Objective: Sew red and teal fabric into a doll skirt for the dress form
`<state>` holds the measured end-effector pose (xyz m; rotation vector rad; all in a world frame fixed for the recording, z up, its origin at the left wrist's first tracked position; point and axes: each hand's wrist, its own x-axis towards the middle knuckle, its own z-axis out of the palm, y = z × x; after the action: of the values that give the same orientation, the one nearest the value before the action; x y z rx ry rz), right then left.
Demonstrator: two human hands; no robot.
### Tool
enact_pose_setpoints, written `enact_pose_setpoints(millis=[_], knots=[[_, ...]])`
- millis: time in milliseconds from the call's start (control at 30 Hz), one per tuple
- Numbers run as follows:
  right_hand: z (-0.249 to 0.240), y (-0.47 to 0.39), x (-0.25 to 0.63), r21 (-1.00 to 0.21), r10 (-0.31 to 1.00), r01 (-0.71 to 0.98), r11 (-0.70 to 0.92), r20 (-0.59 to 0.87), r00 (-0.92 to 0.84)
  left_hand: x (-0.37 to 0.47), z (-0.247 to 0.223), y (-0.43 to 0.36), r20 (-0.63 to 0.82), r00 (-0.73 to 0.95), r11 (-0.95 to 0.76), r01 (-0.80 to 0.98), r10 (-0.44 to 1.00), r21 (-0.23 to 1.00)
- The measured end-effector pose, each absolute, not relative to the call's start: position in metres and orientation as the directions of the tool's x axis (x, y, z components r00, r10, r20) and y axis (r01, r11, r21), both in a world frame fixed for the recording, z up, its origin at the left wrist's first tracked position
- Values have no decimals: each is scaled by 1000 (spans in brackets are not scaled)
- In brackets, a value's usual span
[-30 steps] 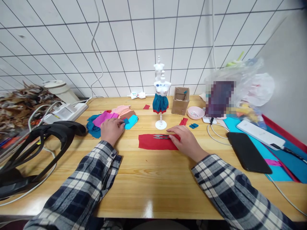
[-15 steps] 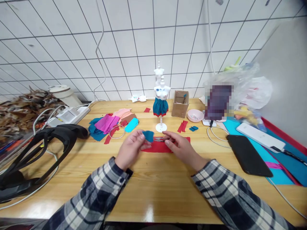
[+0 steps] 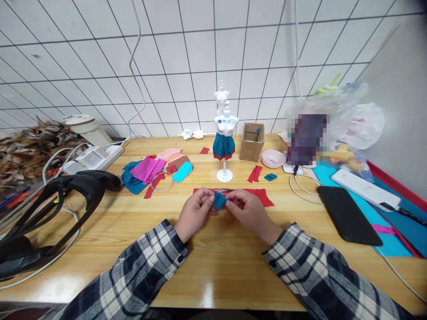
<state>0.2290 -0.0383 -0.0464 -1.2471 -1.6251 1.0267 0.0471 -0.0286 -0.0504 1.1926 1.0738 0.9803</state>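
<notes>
A small teal cloth piece [image 3: 219,201] is pinched between both hands near the table's middle. My left hand [image 3: 197,210] grips its left side, fingers closed. On its right edge are the closed thumb and fingers of my right hand [image 3: 250,212]. Just behind the fingers, scissors [image 3: 223,191] lie on a red cloth [image 3: 262,196], partly hidden. Behind them stands a small white mannequin [image 3: 227,126] wearing a teal skirt [image 3: 223,146] with a red hem.
Coloured cloth pieces [image 3: 148,170] and a ring [image 3: 162,182] lie left. A cardboard box [image 3: 251,142], pink bowl [image 3: 273,159] and red scraps [image 3: 255,174] are behind right. A black phone [image 3: 348,214] lies right, a black headset [image 3: 90,195] left.
My left hand has moved right with the teal piece. My right hand has let go of the scissors, which now lie on the red cloth, and has taken hold of the teal piece.
</notes>
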Motion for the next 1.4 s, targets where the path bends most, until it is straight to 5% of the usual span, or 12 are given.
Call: enact_pose_setpoints(millis=[267, 400, 533, 767, 1200, 1300, 1400], knots=[[-47, -38, 228, -964, 986, 264, 43, -1, -165, 49, -50, -31, -97, 230, 95, 19, 968, 995], [-47, -36, 230, -929, 991, 365, 54, 4, -137, 48, -45, -32, 107, 123, -139, 288, 987, 947], [-46, -36, 231, -855, 987, 497, 145, 90, -134, 45, -45, -33, 172, 315, -293, 391, 933, 872], [-46, -37, 232, -882, 951, 425, 205, 76, -300, 49, -52, -35, 4, 413, -93, 197, 911, 976], [-47, -31, 242, -982, 968, 182, -52, -95, -232, 37, -46, -24, -227, 210, 251, -94, 951, 964], [-48, -30, 242, -979, 972, 202, -24, -70, -224, 38, -47, -24, -212, 185, 217, -8, 960, 976], [-48, -30, 243, -947, 980, 310, 83, 21, -198, 37, -45, -27, -1, 84, -11, 149, 996, 989]])
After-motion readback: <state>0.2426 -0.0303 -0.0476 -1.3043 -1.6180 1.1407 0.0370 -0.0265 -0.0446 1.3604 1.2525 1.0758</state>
